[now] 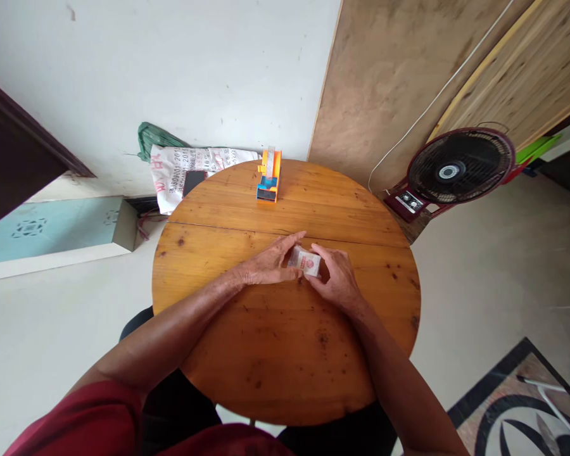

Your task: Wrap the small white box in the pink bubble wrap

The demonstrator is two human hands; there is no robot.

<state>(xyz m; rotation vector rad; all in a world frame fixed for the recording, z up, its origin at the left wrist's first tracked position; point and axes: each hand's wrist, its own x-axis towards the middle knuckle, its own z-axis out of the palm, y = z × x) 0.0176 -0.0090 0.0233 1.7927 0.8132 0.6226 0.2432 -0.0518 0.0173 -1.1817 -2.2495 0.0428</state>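
A small white box (308,261) with red print on its top lies between my two hands over the middle of the round wooden table (275,354). My left hand (272,261) is around its left end, thumb along the near edge and fingers reaching past the far corner. From the other side, my right hand (336,273) grips the right end, with its thumb at the near corner and fingertips at the far one. Beyond them, toward the table's far edge, stands an orange and blue tape dispenser (268,177) with a roll of clear tape.
To the right of the table is a dark red fan (460,168). A printed white sack (168,190) and green netting (159,138) lie against the wall behind. At left stands a pale blue cabinet-like box (66,231). A white cable (422,117) runs down the wooden panel.
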